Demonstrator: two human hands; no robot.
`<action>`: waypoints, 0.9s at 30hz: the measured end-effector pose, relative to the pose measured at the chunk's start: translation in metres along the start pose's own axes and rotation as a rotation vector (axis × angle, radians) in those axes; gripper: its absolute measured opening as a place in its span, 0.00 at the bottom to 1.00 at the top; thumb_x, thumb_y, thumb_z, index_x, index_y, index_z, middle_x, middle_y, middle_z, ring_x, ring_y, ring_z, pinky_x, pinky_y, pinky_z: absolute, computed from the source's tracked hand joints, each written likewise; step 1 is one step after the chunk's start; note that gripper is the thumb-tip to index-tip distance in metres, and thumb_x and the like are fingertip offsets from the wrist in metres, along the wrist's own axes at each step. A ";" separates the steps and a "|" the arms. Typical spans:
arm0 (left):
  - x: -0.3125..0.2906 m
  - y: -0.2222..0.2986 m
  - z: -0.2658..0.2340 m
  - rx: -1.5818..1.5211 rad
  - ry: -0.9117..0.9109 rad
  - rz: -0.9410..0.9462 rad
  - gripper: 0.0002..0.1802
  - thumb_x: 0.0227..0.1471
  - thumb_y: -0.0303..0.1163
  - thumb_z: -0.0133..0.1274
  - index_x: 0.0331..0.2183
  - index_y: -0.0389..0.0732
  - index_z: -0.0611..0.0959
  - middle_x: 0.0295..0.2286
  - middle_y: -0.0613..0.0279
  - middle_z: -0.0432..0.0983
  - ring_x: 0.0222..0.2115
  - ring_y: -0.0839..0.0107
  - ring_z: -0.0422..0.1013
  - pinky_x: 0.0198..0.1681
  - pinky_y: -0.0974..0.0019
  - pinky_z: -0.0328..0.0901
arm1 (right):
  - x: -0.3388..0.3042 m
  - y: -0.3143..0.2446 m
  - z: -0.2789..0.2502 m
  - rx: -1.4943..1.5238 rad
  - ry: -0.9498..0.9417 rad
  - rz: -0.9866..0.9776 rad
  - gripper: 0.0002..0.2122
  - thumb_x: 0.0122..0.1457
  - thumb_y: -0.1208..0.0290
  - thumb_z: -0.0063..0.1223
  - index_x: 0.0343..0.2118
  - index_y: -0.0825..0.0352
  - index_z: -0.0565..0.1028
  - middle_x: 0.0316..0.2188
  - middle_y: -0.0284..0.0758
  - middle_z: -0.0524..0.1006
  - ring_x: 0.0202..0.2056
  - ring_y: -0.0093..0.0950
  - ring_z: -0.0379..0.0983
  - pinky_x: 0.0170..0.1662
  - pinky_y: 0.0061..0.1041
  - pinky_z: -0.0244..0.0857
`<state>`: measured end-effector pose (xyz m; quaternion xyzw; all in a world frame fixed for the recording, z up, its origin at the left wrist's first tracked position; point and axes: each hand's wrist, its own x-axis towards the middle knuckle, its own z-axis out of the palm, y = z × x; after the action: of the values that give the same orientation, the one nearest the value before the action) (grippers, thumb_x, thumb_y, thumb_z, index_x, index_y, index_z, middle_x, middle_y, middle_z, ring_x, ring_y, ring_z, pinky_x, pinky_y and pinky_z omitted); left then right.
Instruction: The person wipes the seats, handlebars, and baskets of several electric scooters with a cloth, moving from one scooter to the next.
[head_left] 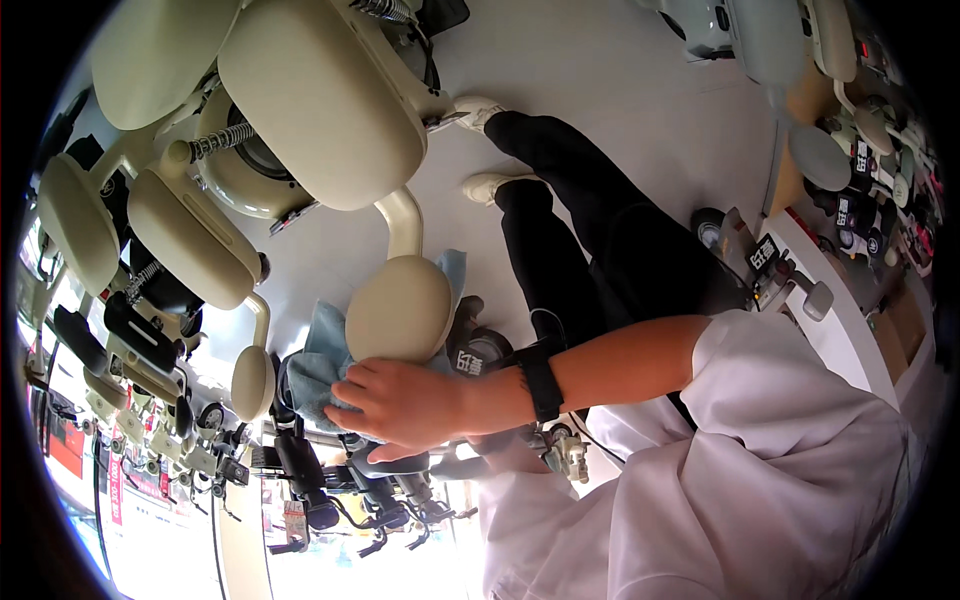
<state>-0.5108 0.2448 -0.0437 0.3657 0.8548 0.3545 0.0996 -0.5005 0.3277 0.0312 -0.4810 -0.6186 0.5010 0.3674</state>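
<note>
The right hand (410,405), fingers slightly spread, lies on a blue cloth (318,370) bunched around a round beige pad (400,308); the left hand is mostly hidden, its grip impossible to tell.

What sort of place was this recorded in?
Probably a scooter shop or showroom: a large cream scooter seat fills the foreground, with a coil spring beside it, and more scooters crowd together near the bright windows.
</note>
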 end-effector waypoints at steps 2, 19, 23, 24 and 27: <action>-0.002 0.000 0.004 0.019 0.018 0.029 0.39 0.59 0.52 0.40 0.60 0.32 0.59 0.57 0.44 0.59 0.56 0.52 0.62 0.57 0.50 0.60 | -0.007 0.006 -0.006 -0.066 -0.068 -0.071 0.26 0.47 0.63 0.60 0.51 0.66 0.70 0.44 0.37 0.70 0.44 0.32 0.68 0.52 0.32 0.65; -0.016 0.002 0.024 0.149 0.219 0.002 0.39 0.58 0.52 0.42 0.60 0.32 0.59 0.56 0.43 0.59 0.55 0.52 0.62 0.57 0.50 0.60 | 0.036 0.085 -0.070 0.427 -0.224 -0.191 0.15 0.49 0.78 0.47 0.40 0.66 0.79 0.40 0.37 0.77 0.44 0.33 0.74 0.49 0.30 0.67; -0.009 0.034 0.035 -0.117 0.310 -0.012 0.38 0.56 0.49 0.44 0.60 0.32 0.60 0.55 0.42 0.59 0.55 0.51 0.62 0.56 0.50 0.60 | 0.040 0.088 -0.064 0.425 -0.322 -0.107 0.14 0.50 0.78 0.47 0.41 0.67 0.78 0.39 0.36 0.76 0.43 0.29 0.73 0.49 0.27 0.65; -0.008 0.044 0.036 -0.207 0.326 -0.014 0.38 0.56 0.48 0.45 0.60 0.32 0.61 0.55 0.41 0.59 0.54 0.51 0.63 0.56 0.49 0.60 | 0.042 0.088 -0.070 0.394 -0.377 -0.048 0.16 0.50 0.81 0.45 0.42 0.69 0.77 0.40 0.35 0.76 0.45 0.27 0.72 0.51 0.27 0.63; -0.009 0.056 0.034 -0.355 0.338 0.043 0.38 0.54 0.46 0.47 0.59 0.32 0.61 0.54 0.40 0.58 0.54 0.50 0.63 0.55 0.49 0.60 | 0.057 0.121 -0.082 0.405 -0.400 0.052 0.13 0.51 0.77 0.49 0.41 0.68 0.76 0.37 0.35 0.75 0.41 0.28 0.71 0.47 0.26 0.64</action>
<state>-0.4585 0.2839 -0.0314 0.2958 0.7756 0.5575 0.0103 -0.4117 0.4088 -0.0699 -0.3052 -0.5535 0.7087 0.3135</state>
